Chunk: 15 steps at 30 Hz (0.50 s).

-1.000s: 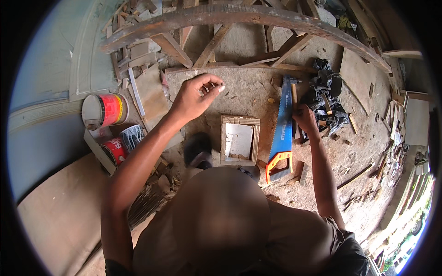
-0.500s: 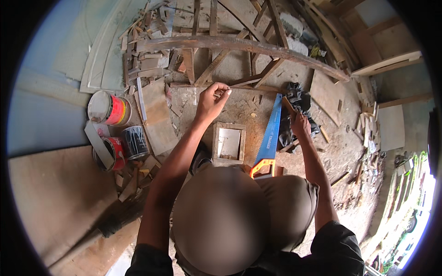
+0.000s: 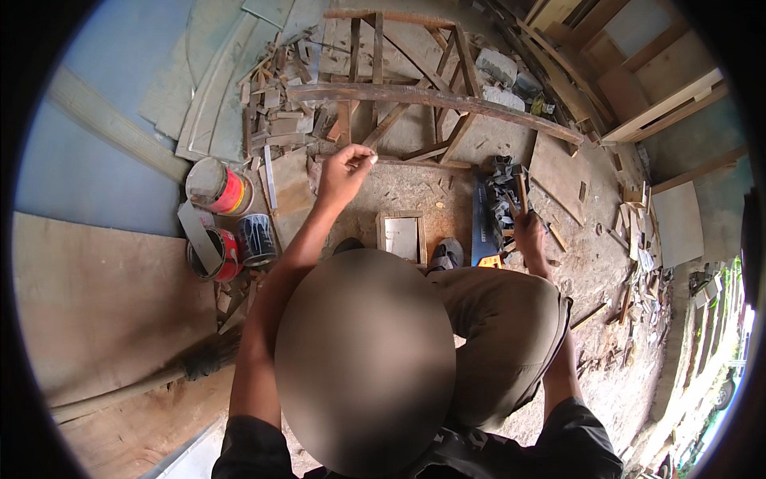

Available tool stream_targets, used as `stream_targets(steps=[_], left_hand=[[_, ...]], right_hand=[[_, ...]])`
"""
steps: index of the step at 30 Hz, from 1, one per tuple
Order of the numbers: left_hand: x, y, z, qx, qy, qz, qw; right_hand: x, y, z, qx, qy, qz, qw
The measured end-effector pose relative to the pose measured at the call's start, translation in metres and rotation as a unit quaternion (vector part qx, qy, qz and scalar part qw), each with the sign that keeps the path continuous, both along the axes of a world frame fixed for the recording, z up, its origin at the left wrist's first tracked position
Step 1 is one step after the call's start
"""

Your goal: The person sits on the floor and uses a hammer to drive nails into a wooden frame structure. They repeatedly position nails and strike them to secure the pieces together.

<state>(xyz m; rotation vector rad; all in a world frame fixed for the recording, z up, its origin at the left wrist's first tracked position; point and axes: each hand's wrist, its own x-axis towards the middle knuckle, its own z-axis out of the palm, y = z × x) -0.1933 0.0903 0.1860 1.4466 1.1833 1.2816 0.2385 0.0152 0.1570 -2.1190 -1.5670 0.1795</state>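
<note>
My left hand (image 3: 343,180) is raised in front of me, thumb and fingertips pinched together. Whether anything small sits in the pinch I cannot make out. On the right, my right hand (image 3: 530,235) is closed round a wooden handle (image 3: 523,191) that points away from me; its far end looks dark and is unclear. Just left of that hand is a handsaw (image 3: 482,214) with a blue blade and an orange grip, beside a crumpled black plastic bag (image 3: 504,177). A small rectangular wooden frame (image 3: 422,237) with a pale panel lies between my feet.
Ahead stands a rough timber frame (image 3: 431,97) with crossed braces. Paint cans (image 3: 209,188) and a dark, paint-streaked can (image 3: 257,239) stand at left. Wood offcuts (image 3: 275,120) pile up behind them. A flat board (image 3: 558,177) and more scraps (image 3: 634,227) lie at right.
My view has shifted and my right knee has swung outward, showing a shoe. The saw now looks darker, with its grip partly behind the knee. The right hand has come closer, still gripping the wooden handle.
</note>
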Motion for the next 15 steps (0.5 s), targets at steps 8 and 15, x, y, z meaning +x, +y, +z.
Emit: stream_targets(steps=[8,15], left_hand=[[0.052,0.067,-0.110,-0.072,0.045,-0.004,0.996],[0.081,0.124,-0.228,-0.007,0.063,0.104,0.993]], right_hand=[[-0.096,0.009,-0.049,-0.120,0.221,0.179,0.951],[-0.128,0.084,-0.101,-0.129,0.218,0.195,0.947]])
